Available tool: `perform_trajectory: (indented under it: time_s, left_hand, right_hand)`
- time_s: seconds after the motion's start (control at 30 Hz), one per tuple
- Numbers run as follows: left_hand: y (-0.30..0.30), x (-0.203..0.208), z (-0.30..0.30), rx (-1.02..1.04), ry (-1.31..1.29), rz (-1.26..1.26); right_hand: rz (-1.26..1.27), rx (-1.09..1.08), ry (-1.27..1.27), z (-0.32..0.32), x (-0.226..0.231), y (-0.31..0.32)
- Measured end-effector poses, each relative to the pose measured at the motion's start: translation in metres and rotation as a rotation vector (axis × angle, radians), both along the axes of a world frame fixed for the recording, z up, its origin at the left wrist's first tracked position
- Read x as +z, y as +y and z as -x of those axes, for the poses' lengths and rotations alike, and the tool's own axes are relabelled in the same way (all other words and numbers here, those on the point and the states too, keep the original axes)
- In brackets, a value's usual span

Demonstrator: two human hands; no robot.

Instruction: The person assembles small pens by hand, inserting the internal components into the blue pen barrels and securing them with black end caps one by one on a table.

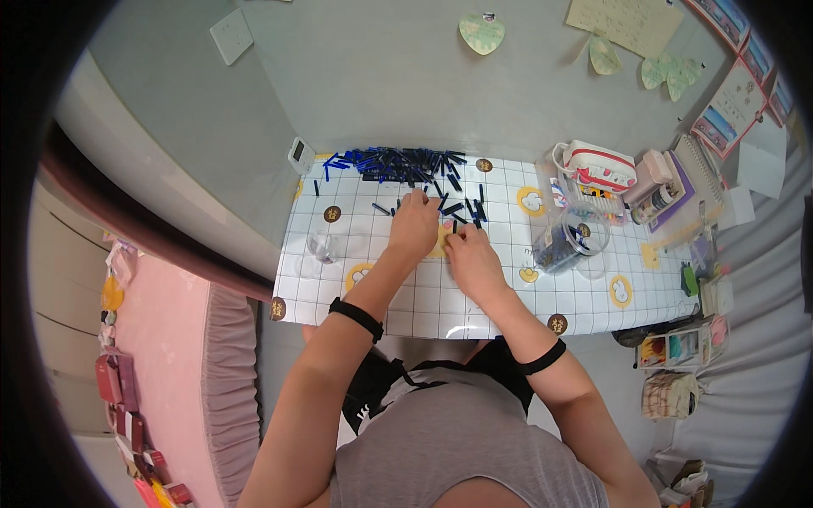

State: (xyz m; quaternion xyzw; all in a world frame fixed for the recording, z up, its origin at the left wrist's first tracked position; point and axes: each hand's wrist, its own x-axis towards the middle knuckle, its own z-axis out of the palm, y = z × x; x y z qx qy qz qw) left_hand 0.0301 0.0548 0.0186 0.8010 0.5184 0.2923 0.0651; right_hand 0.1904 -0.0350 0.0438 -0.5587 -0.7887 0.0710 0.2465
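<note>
A heap of short dark blue and black tubes [406, 161], which look like ink cartridges, lies along the far edge of the table. Several loose ones [453, 209] are scattered nearer, around my hands. My left hand [415, 224] is at the near side of the heap, its fingers bent down and closed; their tips hide whatever they hold. Just to the right and nearer, my right hand [472, 258] has its thumb and fingers pinched together. One dark tube [455, 227] shows right by those fingertips; whether it is gripped is unclear.
To the right a clear plastic jar [559, 245] holds more dark tubes. A small clear cup [322, 247] stands at the left of the gridded table cover [406, 305]. A white pencil case [599, 165], bottle [654, 205] and notebooks crowd the back right. A small white device [300, 156] leans at the left wall.
</note>
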Motion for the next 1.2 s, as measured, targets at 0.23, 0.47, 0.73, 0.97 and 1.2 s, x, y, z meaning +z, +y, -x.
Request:
perform_trajectory:
  time_s: [0.23,0.47,0.73,0.97,1.2]
  left_hand:
    - [0.006,0.004,-0.009,0.002,0.024,0.026]
    - [0.008,0.006,0.002,-0.002,0.077,0.14]
    - [-0.024,0.024,0.008,0.024,-0.021,0.197]
    - [-0.042,0.021,0.025,0.02,-0.109,0.162]
    - [-0.046,0.015,0.037,0.023,-0.137,0.143]
  right_hand:
    - [-0.03,-0.089,-0.053,-0.023,-0.003,0.014]
    - [-0.074,-0.075,-0.016,-0.025,0.014,0.039]
    - [-0.013,-0.184,-0.172,-0.009,0.019,0.08]
    - [0.052,-0.135,-0.214,-0.006,0.015,0.098]
    - [0.183,-0.063,-0.118,-0.009,0.014,0.12]
